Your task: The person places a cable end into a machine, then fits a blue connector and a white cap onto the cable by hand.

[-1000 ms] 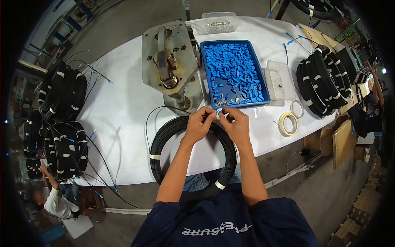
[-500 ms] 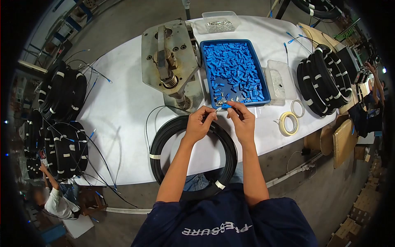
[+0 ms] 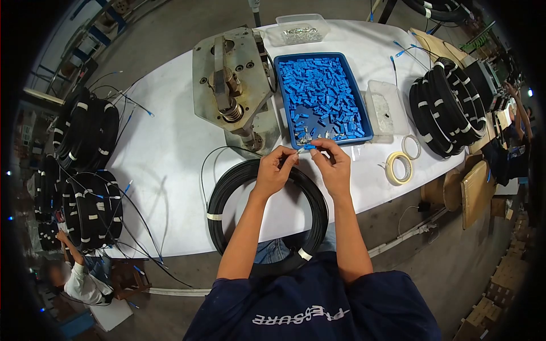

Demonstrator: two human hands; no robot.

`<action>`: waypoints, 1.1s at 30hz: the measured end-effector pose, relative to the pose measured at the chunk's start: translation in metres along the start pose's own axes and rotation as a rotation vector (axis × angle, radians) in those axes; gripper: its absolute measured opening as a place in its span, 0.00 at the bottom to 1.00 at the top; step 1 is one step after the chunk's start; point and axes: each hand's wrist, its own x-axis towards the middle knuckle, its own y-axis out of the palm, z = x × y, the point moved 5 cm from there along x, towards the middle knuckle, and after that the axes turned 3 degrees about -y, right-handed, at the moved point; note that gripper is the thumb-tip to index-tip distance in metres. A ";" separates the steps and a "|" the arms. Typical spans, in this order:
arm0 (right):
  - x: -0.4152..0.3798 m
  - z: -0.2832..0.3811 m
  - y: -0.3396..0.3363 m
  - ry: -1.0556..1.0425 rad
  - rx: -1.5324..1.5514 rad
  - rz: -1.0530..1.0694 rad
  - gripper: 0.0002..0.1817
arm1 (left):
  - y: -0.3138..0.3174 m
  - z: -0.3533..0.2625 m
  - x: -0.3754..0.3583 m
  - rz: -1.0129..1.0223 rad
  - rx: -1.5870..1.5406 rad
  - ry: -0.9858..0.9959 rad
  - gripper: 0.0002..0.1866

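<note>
My left hand is closed in a pinch on the end of a thin black cable, and a small pale tip shows at its fingertips. Opposite it, my right hand pinches a small blue connector housing by its right side. The housing meets the pale tip; how far they overlap is too small to tell. Below both hands a large coil of black cable, bound with white tape, lies over the table's near edge. Just beyond the fingertips stands a blue tray of blue connector housings and some metallic parts.
A metal press stands left of the tray. Clear plastic boxes and tape rolls sit on the white table. Taped cable coils flank both sides. Another person is at the lower left, and another at far right.
My right fingers and the blue connector housing have shifted slightly left, closer to the pale tip. My left hand keeps nearly the same place, and the view has moved a little.
</note>
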 end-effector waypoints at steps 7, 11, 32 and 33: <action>0.001 0.010 0.005 -0.152 -0.140 -0.047 0.15 | 0.000 0.006 0.000 0.008 -0.060 0.017 0.06; -0.003 0.014 0.010 -0.301 -0.318 -0.053 0.21 | -0.003 0.007 -0.001 -0.006 -0.205 0.004 0.05; -0.016 0.023 0.034 -0.452 -0.327 0.016 0.22 | -0.012 0.006 0.003 0.034 -0.384 0.219 0.03; -0.016 0.023 0.033 -0.453 -0.328 0.013 0.22 | -0.012 0.006 0.003 0.034 -0.393 0.215 0.03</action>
